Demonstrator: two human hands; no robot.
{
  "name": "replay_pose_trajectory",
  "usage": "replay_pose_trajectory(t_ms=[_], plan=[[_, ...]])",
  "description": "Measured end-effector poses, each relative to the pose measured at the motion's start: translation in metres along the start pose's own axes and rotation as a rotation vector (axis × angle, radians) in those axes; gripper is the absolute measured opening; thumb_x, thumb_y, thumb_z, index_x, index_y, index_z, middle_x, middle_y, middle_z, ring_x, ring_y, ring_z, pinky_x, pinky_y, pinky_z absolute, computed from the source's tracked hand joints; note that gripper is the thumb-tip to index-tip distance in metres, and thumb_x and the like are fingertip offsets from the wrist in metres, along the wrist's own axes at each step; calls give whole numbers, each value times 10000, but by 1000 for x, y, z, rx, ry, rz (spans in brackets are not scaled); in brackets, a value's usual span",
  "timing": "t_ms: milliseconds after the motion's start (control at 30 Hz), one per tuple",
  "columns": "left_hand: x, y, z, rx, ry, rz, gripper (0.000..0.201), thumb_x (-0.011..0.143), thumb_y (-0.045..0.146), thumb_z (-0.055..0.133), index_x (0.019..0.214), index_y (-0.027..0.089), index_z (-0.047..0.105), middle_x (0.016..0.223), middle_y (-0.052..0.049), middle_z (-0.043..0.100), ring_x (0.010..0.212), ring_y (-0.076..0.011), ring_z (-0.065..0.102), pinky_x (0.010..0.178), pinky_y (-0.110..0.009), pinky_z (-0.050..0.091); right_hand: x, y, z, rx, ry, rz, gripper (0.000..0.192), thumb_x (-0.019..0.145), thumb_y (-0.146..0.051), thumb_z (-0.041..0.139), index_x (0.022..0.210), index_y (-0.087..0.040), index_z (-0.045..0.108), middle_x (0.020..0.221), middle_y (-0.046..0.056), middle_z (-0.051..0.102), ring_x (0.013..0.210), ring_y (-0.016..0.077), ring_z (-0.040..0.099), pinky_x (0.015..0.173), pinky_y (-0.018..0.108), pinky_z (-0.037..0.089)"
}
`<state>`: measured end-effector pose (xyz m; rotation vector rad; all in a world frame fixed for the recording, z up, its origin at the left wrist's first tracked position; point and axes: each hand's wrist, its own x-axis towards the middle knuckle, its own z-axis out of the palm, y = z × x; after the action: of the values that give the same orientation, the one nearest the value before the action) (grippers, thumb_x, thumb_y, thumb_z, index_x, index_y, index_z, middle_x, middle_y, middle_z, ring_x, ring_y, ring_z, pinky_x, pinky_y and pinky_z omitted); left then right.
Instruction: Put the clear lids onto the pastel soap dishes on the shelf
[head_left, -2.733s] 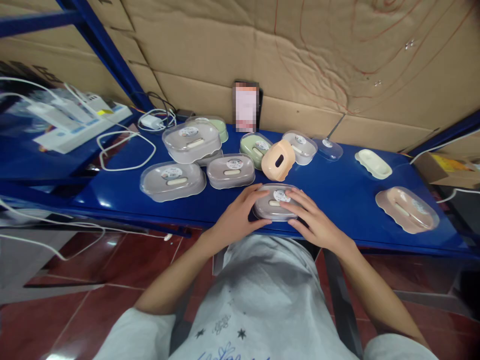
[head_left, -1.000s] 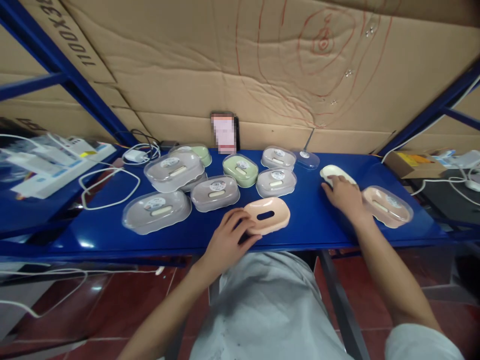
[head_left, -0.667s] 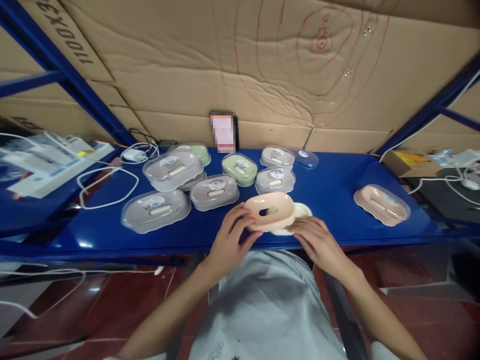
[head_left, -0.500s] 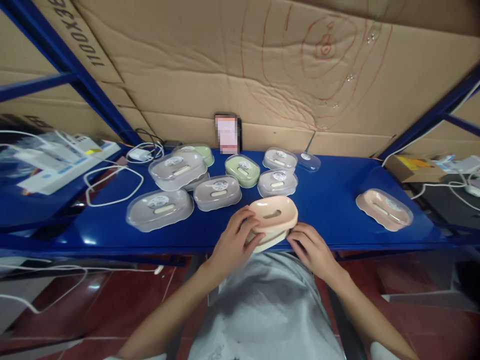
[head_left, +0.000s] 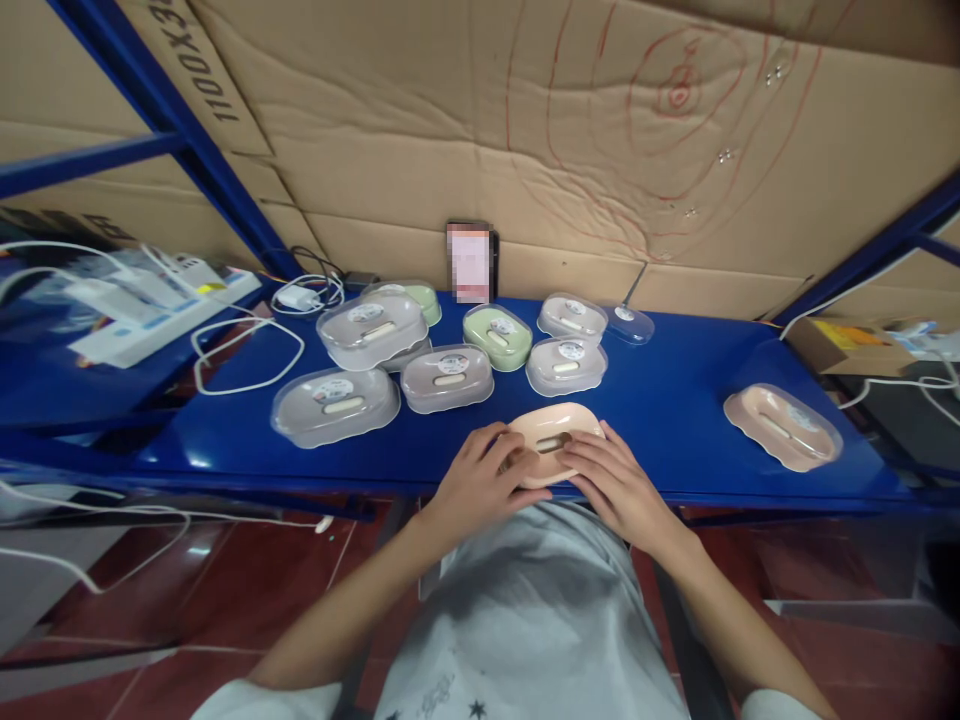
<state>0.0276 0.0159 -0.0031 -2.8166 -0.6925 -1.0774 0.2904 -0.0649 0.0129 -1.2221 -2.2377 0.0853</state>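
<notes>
A peach oval soap dish (head_left: 556, 417) with a slot in its middle sits at the front edge of the table. My left hand (head_left: 486, 472) grips its left end, fingers over the rim and thumb at the near side. From the right, my right hand (head_left: 621, 487) holds the other end, its fingertips reaching inside by the slot. Whatever lies under the dish is mostly hidden. Beyond my hands stand a grey lidded soap box (head_left: 448, 378), a green one (head_left: 498, 336) and another grey one (head_left: 567, 366), all with clear covers and round stickers.
More grey lidded soap boxes (head_left: 335, 405) are grouped on the left. A peach lidded soap box (head_left: 784, 427) lies far right. A clear lid (head_left: 628, 324) and a phone (head_left: 472, 263) are at the back, by the cardboard. White cables and a power strip (head_left: 165, 320) occupy the left side.
The peach dish has come down onto the pale piece beneath it, which no longer shows at the front. My right fingers have moved from its side to inside the dish.
</notes>
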Motion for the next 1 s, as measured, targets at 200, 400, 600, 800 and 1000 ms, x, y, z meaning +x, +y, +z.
replay_pose_trajectory(t_ms=[200,400,600,800,1000], plan=[[0,-1,3,50,32,-34,408,952,560,789,1095,188,701,1194,-148,686,1216,-340,615,1064,-507,574,12,-3,0,-56,-64,-36,398,1096,-221,570,1487,-278,619,1497,78,697,1457,272,599,1314,624,364],[6,1,2,-46,1,-89,285,986,440,783,1112,202,693,1220,-123,694,1308,-323,614,1130,-493,571,7,-3,4,-159,-64,-29,461,1099,-206,565,1549,-306,574,1495,88,704,1391,281,648,1196,582,453],[4,-4,4,-141,49,-192,296,986,389,789,1189,204,680,1265,-127,691,1364,-321,607,1137,-491,585,16,1,2,-163,11,-66,531,1104,-172,525,1617,-305,502,1421,95,743,1326,266,682,1179,536,465],[7,-3,-2,-151,-70,-145,344,944,419,833,1203,223,718,1317,-115,696,1393,-343,592,1180,-536,549,11,-1,4,-189,-11,-31,447,1096,-286,616,1540,-326,591,1387,87,759,1292,282,693,1143,536,453],[7,-1,0,-106,-48,-116,270,978,398,797,1123,184,721,1274,-124,717,1357,-344,604,1139,-508,584,2,-4,7,-235,-44,-69,394,1105,-220,579,1482,-313,645,1418,70,754,1302,265,695,1118,512,462]])
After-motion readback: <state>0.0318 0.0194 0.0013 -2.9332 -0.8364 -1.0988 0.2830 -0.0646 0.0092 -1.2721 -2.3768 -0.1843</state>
